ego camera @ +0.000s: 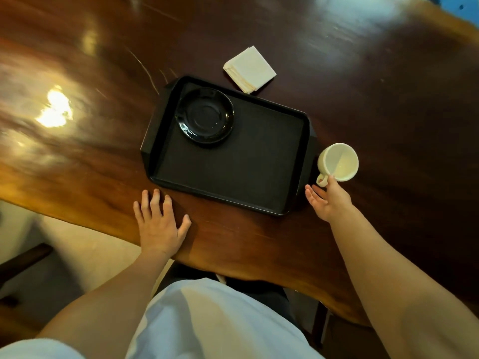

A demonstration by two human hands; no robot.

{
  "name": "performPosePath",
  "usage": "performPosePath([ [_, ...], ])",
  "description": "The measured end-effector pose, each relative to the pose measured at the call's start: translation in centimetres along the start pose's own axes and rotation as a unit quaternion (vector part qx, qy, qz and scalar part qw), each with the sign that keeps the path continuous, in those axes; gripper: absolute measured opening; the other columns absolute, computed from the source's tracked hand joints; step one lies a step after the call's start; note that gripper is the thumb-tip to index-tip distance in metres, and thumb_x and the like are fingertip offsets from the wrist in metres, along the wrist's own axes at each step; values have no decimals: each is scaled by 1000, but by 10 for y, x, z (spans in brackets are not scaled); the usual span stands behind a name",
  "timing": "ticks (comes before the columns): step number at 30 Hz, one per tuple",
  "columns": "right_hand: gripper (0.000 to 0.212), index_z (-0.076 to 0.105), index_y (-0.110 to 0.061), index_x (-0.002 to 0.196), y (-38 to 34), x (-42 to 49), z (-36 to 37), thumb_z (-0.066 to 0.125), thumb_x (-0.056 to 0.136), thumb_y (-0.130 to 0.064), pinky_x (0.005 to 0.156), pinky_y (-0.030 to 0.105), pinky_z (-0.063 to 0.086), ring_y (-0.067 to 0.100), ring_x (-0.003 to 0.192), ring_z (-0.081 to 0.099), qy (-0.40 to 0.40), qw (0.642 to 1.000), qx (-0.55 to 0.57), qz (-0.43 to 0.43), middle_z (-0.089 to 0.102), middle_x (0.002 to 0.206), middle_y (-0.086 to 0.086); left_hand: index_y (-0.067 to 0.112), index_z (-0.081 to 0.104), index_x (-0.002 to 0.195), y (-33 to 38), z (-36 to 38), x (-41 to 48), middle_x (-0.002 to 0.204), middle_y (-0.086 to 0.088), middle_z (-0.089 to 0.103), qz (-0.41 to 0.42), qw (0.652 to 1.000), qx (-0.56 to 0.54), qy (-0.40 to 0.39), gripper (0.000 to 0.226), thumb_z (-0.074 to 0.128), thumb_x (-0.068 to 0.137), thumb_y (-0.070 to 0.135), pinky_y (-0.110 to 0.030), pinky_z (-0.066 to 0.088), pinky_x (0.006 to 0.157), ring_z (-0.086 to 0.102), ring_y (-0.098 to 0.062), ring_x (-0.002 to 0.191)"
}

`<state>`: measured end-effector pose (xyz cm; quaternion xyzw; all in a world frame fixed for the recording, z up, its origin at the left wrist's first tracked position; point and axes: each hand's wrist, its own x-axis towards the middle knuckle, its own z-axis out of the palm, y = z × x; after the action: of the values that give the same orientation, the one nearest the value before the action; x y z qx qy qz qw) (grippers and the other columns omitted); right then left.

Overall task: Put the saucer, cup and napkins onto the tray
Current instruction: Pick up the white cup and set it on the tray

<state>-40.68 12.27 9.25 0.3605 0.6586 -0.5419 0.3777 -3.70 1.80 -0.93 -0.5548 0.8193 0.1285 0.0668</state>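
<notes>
One saucer [204,117] sat at the tray's [298,161] ten o'clock; your right hand [328,202] pinched the cup [339,161] handle, your left hand [159,224] lay flat, empty.

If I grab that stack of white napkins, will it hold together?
The folded white paper napkin stack is probably light and floppy. Its layered edges show, so loose sheets may slide apart unless pinched. It lies flat on the glossy wooden table, so it would likely slide easily.

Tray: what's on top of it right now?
Only the black saucer sits on the tray. Whatever lies under the saucer is hidden. Cup and napkins remain off it.
</notes>
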Motion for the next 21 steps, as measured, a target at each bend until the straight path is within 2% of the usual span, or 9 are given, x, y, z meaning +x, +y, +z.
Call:
performPosePath([
  [3, 49, 55, -9, 136, -3, 5, -2, 62, 97, -38, 67, 35, 57, 28, 93, 70, 2, 1000, -10, -5, 66, 116, 16, 5, 50, 143, 4, 6, 0, 158, -24, 37, -13, 1000, -4, 10, 78, 46, 88, 61, -60, 5, 124, 23, -46, 151],
  [7, 46, 58, -6, 125, -10, 9, -6, 63, 96, -41, 61, 28, 56, 23, 88, 74, 23, 999, -21, -12, 70, 112, 16, 9, 52, 140, 2, 10, 0, 158, -24, 36, -8, 1000, -3, 17, 73, 47, 89, 61, -59, 3, 123, 22, -46, 151],
  [11, 33, 55, -10, 117, -11, 7, -9, 67, 95, -30, 59, 24, 57, 22, 89, 73, 37, 999, 21, -14, 68, 105, 15, 16, 50, 140, 0, 15, 1, 159, -22, 36, -2, 1000, -6, 21, 69, 47, 89, 62, -59, 3, 124, 22, -46, 151],
  [15, 30, 55, -10, 119, 1, 1, -12, 66, 95, -24, 69, 25, 58, 21, 94, 69, 43, 998, 32, -28, 65, 110, 15, 20, 47, 141, -1, 17, 2, 158, -21, 35, -3, 1000, -8, 20, 68, 46, 88, 62, -61, 6, 124, 21, -45, 151],
  [21, 18, 57, -14, 108, 16, -16, -3, 65, 95, -24, 65, 29, 58, 21, 92, 73, 33, 994, 14, -99, 69, 104, 11, 19, 49, 141, 0, 12, 2, 159, -21, 36, -5, 1000, -12, 14, 69, 50, 86, 61, -58, -1, 124, 20, -44, 151],
])
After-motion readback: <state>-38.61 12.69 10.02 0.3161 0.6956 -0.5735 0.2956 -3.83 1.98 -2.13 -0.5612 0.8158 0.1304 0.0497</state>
